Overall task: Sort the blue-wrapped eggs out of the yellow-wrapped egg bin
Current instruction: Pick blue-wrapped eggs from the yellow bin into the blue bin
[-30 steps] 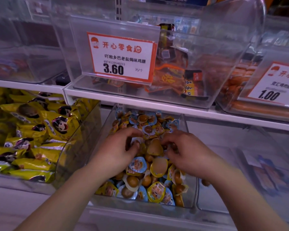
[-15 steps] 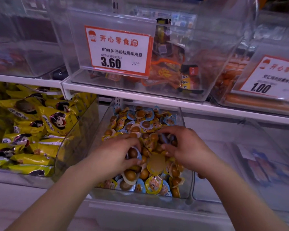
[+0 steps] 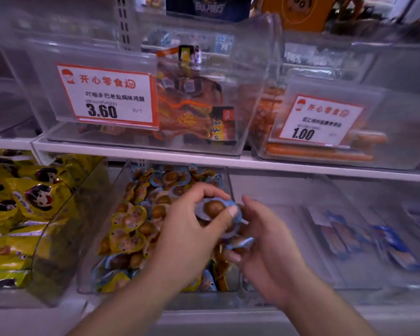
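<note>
Two shelves (image 3: 228, 161) carry clear bins; we work at the lower one. Its middle bin (image 3: 100, 238) holds the mixed egg packs, with yellow-wrapped eggs (image 3: 129, 221) massed toward its left wall and more blue-wrapped ones along its rear and front edges. To its left stands a bin of yellow snack bags (image 3: 22, 202); to its right, a bin (image 3: 289, 190) with flat blue packets (image 3: 386, 241) on its floor.

Over the right half of the middle bin, our left hand (image 3: 192, 229) pinches a blue-wrapped egg (image 3: 214, 208), thumb across the front of the wrapper and fingers curled behind it. Our right hand (image 3: 269, 241) is cupped beside it, fingers curled around further blue packs (image 3: 240, 242); how many, we cannot tell.

We judge each pack light, with a smooth, slippery film and a firm, rounded egg inside. Take hold across the egg bulge, not the thin sealed rim, which would likely bend and slip. Squeeze moderately, since the film could burst.
</note>
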